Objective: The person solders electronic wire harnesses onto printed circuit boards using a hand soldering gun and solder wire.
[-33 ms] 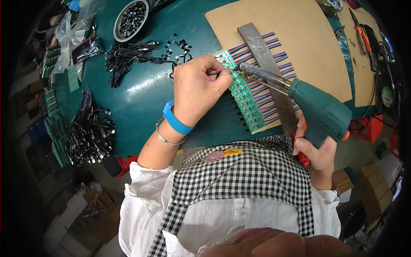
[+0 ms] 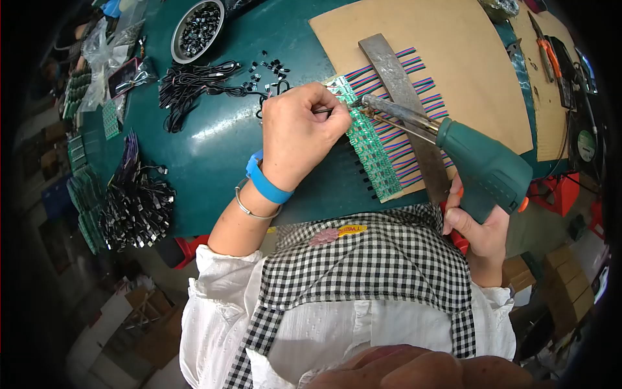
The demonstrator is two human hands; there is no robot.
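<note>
My left hand [image 2: 304, 129] is closed in a pinch on a black cable [image 2: 322, 111] at the upper part of a green circuit board panel [image 2: 377, 165]. In my right hand [image 2: 478, 228] is a green soldering gun [image 2: 486, 162], gripped by its handle. Its metal tip meets the board right beside my left fingertips; the exact contact point is too small to make out. Several striped ribbon wires [image 2: 424, 84] run out from the panel's right side. Across them lies a flat grey metal bar [image 2: 405, 91].
Brown cardboard [image 2: 479, 78] lies under the wires. Bundled black cables [image 2: 194, 87], loose small connectors [image 2: 272, 66] and a metal bowl [image 2: 176, 48] of black parts sit at the far left. Another cable bundle [image 2: 137, 201] hangs nearer. Orange-handled pliers [image 2: 549, 58] are at far right.
</note>
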